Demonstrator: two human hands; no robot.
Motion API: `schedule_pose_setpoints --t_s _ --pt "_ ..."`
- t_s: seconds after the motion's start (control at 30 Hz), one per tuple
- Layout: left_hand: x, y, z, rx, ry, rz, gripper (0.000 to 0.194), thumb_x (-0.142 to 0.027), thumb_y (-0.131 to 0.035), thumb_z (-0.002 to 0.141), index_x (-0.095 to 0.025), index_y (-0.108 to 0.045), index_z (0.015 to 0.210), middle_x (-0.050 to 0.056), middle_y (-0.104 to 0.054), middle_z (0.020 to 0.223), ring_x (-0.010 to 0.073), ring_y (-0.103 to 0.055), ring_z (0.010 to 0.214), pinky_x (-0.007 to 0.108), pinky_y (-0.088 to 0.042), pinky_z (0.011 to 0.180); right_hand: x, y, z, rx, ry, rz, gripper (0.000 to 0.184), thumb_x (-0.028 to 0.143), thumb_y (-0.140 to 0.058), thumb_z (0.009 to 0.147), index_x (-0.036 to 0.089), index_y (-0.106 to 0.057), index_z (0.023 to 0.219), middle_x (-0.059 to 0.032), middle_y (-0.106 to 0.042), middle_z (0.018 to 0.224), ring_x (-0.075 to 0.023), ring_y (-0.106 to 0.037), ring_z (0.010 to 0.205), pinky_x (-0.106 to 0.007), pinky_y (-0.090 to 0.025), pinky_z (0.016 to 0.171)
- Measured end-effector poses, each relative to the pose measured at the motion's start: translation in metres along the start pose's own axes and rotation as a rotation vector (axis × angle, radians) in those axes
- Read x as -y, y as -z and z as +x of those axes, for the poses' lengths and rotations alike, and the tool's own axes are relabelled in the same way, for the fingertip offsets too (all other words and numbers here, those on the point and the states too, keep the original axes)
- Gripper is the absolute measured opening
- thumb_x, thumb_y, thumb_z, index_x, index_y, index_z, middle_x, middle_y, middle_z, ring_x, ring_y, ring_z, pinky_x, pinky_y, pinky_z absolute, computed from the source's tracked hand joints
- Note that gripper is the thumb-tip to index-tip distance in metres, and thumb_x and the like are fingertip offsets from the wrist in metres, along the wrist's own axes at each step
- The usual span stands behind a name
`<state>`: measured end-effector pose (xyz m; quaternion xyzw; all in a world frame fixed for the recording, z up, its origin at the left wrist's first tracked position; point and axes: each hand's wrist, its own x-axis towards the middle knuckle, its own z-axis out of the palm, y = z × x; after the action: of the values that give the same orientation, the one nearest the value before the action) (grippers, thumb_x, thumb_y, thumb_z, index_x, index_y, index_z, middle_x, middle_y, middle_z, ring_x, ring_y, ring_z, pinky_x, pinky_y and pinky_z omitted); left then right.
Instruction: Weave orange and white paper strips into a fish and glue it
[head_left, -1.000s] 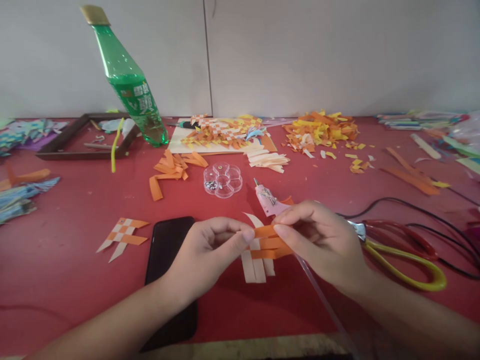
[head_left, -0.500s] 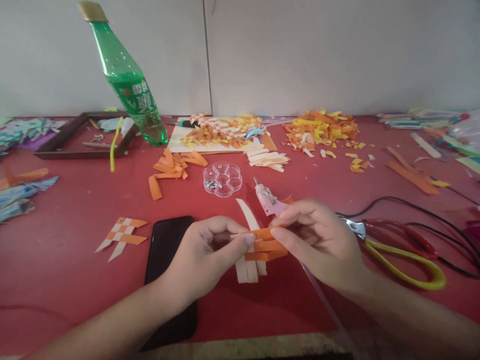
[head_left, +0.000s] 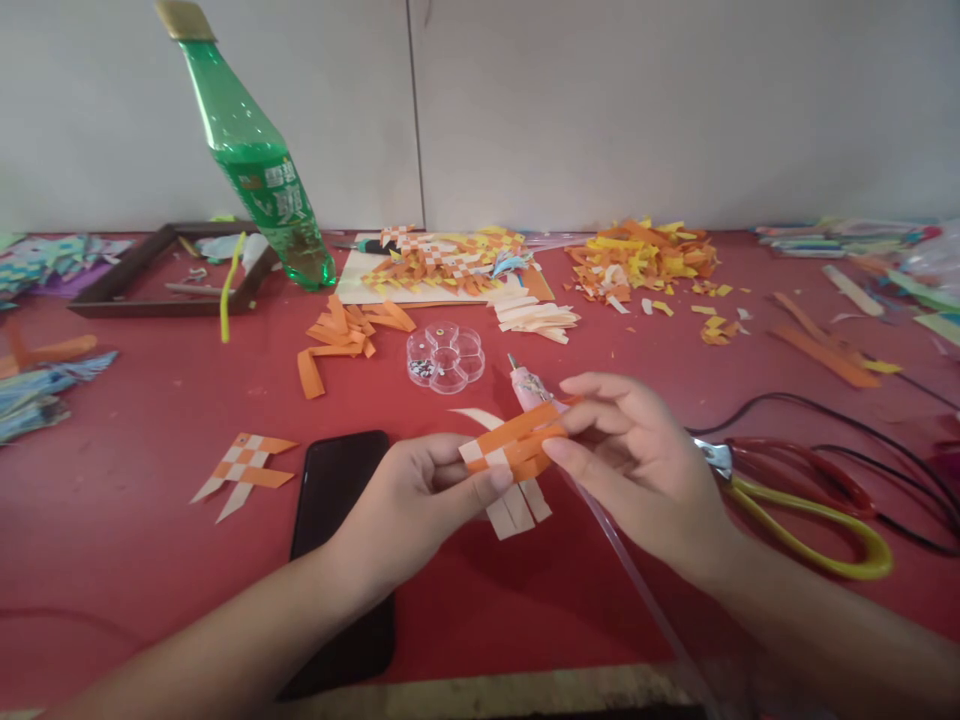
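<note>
Between my two hands, above the red table, is a partly woven piece of orange and cream paper strips (head_left: 517, 440). My left hand (head_left: 420, 510) pinches its left side between thumb and fingers. At the right, my right hand (head_left: 637, 460) grips the orange strip ends with thumb and fingertips. Cream strips hang below the weave, and one curved cream end sticks out at upper left. Behind the piece lies a pink glue gun (head_left: 529, 388), partly hidden. A finished orange and cream woven paper fish (head_left: 245, 468) rests left of a black phone (head_left: 341, 490).
A clear flower-shaped bead tray (head_left: 445, 358) sits mid-table, near folded orange strips (head_left: 337, 332) and cream strips (head_left: 536, 318). Scissors (head_left: 810, 515) with red and yellow handles lie right, beside a black cable. A green bottle (head_left: 262, 180) and a dark frame (head_left: 127, 270) stand at back left.
The woven piece has tilted, its right side rising, and its checkered left corner now shows. My right hand has moved slightly up and left; my left hand stays nearly in place.
</note>
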<state>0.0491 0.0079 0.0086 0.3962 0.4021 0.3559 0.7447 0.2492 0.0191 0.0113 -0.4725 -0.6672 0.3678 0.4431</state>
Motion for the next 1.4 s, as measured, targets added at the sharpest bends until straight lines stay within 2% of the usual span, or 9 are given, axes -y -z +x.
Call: schedule_pose_setpoints --t_s 0.1,0.3,0.5,0.67,0.8,1.0,1.13,1.33,1.4 --pt "-0.002 -0.002 -0.001 -0.029 -0.010 0.047 0.019 -0.034 -0.073 0.083 -0.016 -0.075 0.081 0.004 -0.076 0.077 0.0152 -0.070 0.074 0.024 -0.055 0.074 -0.004 0.000 -0.002 -0.012 0.086 -0.108 0.026 0.023 -0.061 0.090 0.025 -0.050 0.113 0.0016 -0.071 0.077 -0.0139 -0.070 0.069 -0.023 -0.058 0.061" --pt "0.002 0.001 0.001 -0.078 0.000 0.070 0.022 -0.036 -0.070 0.085 -0.016 -0.076 0.079 0.003 -0.075 0.077 0.0121 -0.067 0.072 0.020 -0.053 0.071 -0.010 0.005 -0.003 -0.060 0.318 -0.404 0.008 0.020 -0.065 0.088 0.025 -0.060 0.085 0.0008 -0.074 0.080 -0.0143 -0.070 0.067 -0.026 -0.057 0.063" --pt "0.001 -0.002 0.002 -0.070 -0.007 -0.002 0.020 -0.036 -0.069 0.086 -0.017 -0.077 0.088 0.003 -0.076 0.085 0.0132 -0.069 0.077 0.022 -0.055 0.077 -0.007 0.009 0.002 -0.125 0.556 -0.554 0.009 0.016 -0.068 0.083 0.025 -0.068 0.085 -0.0081 -0.066 0.103 -0.0198 -0.068 0.090 -0.034 -0.059 0.075" --pt "-0.001 -0.002 0.002 -0.025 -0.026 0.039 0.022 -0.035 -0.066 0.088 -0.016 -0.073 0.080 0.003 -0.075 0.080 0.0128 -0.068 0.075 0.023 -0.055 0.078 0.000 0.010 0.005 -0.034 0.689 -0.489 0.009 0.017 -0.071 0.081 0.024 -0.066 0.082 -0.0049 -0.071 0.087 -0.0208 -0.066 0.085 -0.040 -0.057 0.078" --pt "0.000 -0.003 0.002 0.048 -0.043 0.072 0.029 -0.037 -0.063 0.090 -0.015 -0.070 0.074 0.002 -0.072 0.073 0.0134 -0.067 0.073 0.027 -0.056 0.082 0.005 0.009 0.004 0.084 0.713 -0.421 0.008 0.018 -0.069 0.082 0.025 -0.066 0.083 -0.0020 -0.075 0.083 -0.0200 -0.068 0.081 -0.038 -0.059 0.073" --pt "0.000 -0.003 0.001 0.063 -0.009 -0.002 0.025 -0.040 -0.068 0.086 -0.017 -0.075 0.081 0.001 -0.072 0.074 0.0127 -0.065 0.070 0.024 -0.055 0.075 0.000 0.003 0.001 0.118 0.805 -0.443 0.008 0.020 -0.072 0.082 0.023 -0.067 0.088 -0.0015 -0.077 0.088 -0.0193 -0.067 0.082 -0.036 -0.059 0.074" --pt "0.000 0.000 0.000 0.043 -0.018 -0.074 0.030 -0.042 -0.060 0.091 -0.018 -0.075 0.083 0.005 -0.075 0.086 0.0191 -0.069 0.083 0.029 -0.056 0.078 -0.003 0.001 0.001 0.120 0.839 -0.513 0.017 0.025 -0.075 0.079 0.023 -0.068 0.094 -0.0030 -0.077 0.096 -0.0224 -0.065 0.092 -0.039 -0.058 0.079" --pt "-0.002 -0.002 0.001 0.076 -0.058 -0.032 0.020 -0.035 -0.071 0.085 -0.016 -0.073 0.081 0.002 -0.075 0.075 0.0147 -0.070 0.071 0.028 -0.056 0.080 0.004 0.004 -0.001 0.170 0.760 -0.385 0.023 0.015 -0.062 0.078 0.024 -0.065 0.098 -0.0040 -0.075 0.097 -0.0230 -0.065 0.094 -0.043 -0.055 0.087" --pt "-0.003 -0.003 0.000 0.061 -0.046 -0.003 0.021 -0.036 -0.068 0.087 -0.016 -0.072 0.083 0.003 -0.076 0.078 0.0144 -0.070 0.071 0.028 -0.056 0.079 0.002 0.005 -0.003 0.095 0.693 -0.351 0.028 0.011 -0.060 0.076 0.024 -0.063 0.101 -0.0065 -0.070 0.103 -0.0235 -0.064 0.097 -0.046 -0.052 0.093"
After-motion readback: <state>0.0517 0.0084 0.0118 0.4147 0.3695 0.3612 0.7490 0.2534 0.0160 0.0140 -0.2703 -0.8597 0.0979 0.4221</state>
